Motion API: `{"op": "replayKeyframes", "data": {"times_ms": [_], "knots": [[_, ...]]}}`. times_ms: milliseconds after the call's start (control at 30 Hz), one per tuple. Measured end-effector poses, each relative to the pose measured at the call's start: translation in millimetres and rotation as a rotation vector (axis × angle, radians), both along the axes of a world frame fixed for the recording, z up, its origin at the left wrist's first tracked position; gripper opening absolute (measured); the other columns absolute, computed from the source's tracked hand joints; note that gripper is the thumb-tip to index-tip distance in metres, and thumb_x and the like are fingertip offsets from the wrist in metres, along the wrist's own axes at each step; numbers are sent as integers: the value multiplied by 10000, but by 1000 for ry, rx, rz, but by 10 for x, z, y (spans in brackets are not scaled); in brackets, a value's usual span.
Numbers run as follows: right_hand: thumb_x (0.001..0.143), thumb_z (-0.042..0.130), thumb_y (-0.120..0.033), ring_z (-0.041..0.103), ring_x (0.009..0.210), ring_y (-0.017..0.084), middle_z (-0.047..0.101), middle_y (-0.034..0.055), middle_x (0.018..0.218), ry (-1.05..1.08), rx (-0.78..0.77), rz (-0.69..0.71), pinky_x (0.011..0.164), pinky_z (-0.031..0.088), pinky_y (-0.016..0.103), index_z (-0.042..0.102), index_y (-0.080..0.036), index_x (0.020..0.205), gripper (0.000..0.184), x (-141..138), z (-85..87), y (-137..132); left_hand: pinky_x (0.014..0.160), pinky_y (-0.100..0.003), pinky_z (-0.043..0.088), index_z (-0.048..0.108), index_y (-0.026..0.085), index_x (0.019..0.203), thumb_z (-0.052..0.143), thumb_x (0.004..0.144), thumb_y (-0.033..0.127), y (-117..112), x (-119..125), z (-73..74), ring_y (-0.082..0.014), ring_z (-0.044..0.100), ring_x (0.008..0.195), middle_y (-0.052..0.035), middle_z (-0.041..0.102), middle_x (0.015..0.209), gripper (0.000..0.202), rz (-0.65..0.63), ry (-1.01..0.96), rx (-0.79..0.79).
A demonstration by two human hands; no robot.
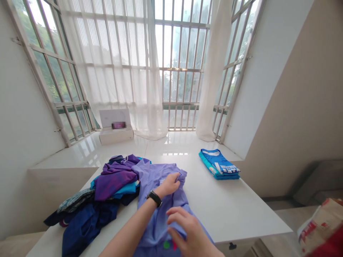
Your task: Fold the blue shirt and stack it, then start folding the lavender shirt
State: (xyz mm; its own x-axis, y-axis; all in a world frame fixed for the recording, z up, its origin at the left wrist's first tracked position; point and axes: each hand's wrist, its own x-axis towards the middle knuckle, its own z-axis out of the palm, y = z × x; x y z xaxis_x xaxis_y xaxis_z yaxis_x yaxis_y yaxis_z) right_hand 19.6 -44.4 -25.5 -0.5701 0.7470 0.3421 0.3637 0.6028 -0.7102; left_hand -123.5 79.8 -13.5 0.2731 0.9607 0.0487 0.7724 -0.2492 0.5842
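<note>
A light purple shirt [160, 210] lies spread across the white table, with small green and red marks near its lower part. My left hand [170, 184], with a black watch on the wrist, is closed on the shirt's fabric close to its upper right edge. Lower down, my right hand [187, 226] is over the shirt with fingers curved and apart, holding nothing; whether it touches the cloth I cannot tell. Left of the shirt, and touching it, is a loose pile of clothes [115, 182] in dark purple, blue and navy.
Folded blue and teal shirts [219, 166] are stacked on the right of the white table [241, 210]. A white box [116, 135] sits on the window ledge by sheer curtains [120, 71]. Beyond the table's right edge is a red and tan bag [323, 225].
</note>
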Motion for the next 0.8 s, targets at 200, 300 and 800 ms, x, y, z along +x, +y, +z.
{"op": "replayKeyframes", "data": {"times_ms": [200, 300, 800], "knots": [[776, 686, -254, 228, 1492, 290, 310, 68, 1599, -29, 76, -76, 1185, 300, 541, 291, -336, 1518, 844, 665, 528, 388, 888, -315, 490, 655, 219, 1132, 564, 756, 216, -838, -267, 579, -205, 646, 941, -26, 698, 978, 387, -313, -993, -473], [751, 744, -316, 293, 1456, 325, 439, 83, 1522, -80, 45, 139, 1161, 334, 520, 480, -305, 1423, 722, 538, 738, 445, 817, -279, 495, 715, 186, 990, 648, 672, 206, -1163, -332, 919, -189, 648, 839, -23, 699, 877, 326, -334, -1102, -646], [742, 647, -711, 617, 578, 182, 722, 52, 710, 185, -98, -373, 495, 487, 287, 675, -230, 869, 499, 1563, 1311, 310, 871, -286, 502, 680, 213, 1122, 603, 906, 373, -1387, -1358, 1762, -223, 623, 977, -33, 705, 1024, 280, -143, -452, 101]]}}
